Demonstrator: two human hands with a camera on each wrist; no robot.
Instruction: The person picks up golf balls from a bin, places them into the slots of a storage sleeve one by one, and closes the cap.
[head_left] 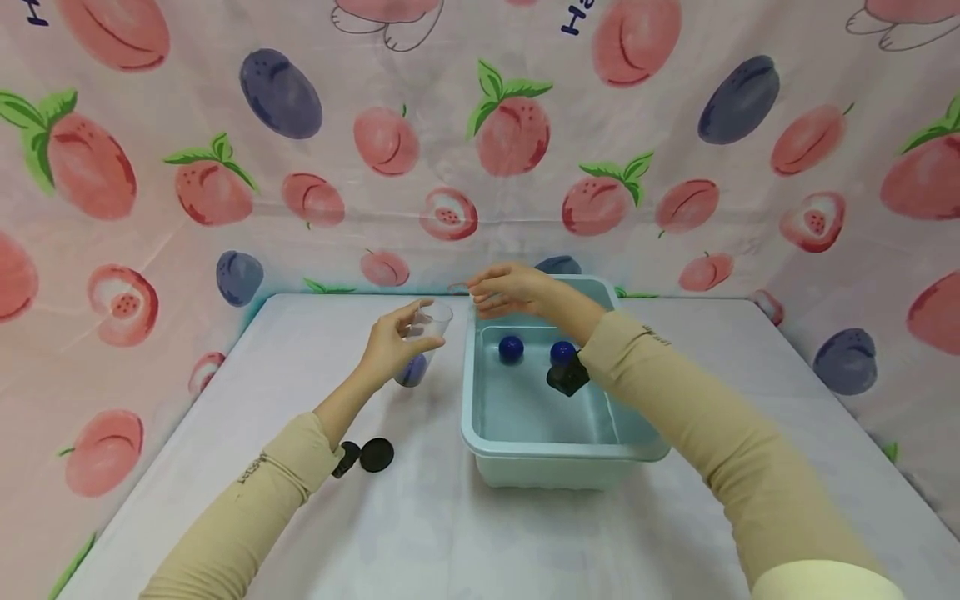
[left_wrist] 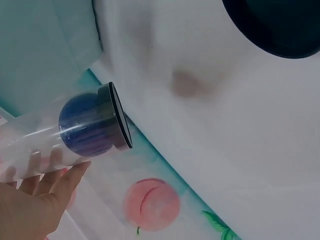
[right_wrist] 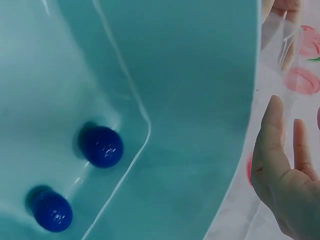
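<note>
Two-handed, best steady the clear plastic tube (left_wrist: 52,131) gripped in the left hand (head_left: 393,342), nine o'clock from the pale-blue rectangular plastic tub (head_left: 555,451), minding the round blue ball (left_wrist: 85,124) inside, the right hand (head_left: 513,287) loosely extended at eleven o'clock.

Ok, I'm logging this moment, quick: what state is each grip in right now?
Left grip: closed, holding a clear tube with a blue ball inside.
Right grip: open, nothing visibly held.

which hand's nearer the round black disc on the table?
Left hand: it holds the clear tube above the table, beyond the black disc. Right hand is farther off, by the bin's far-left corner.
</note>
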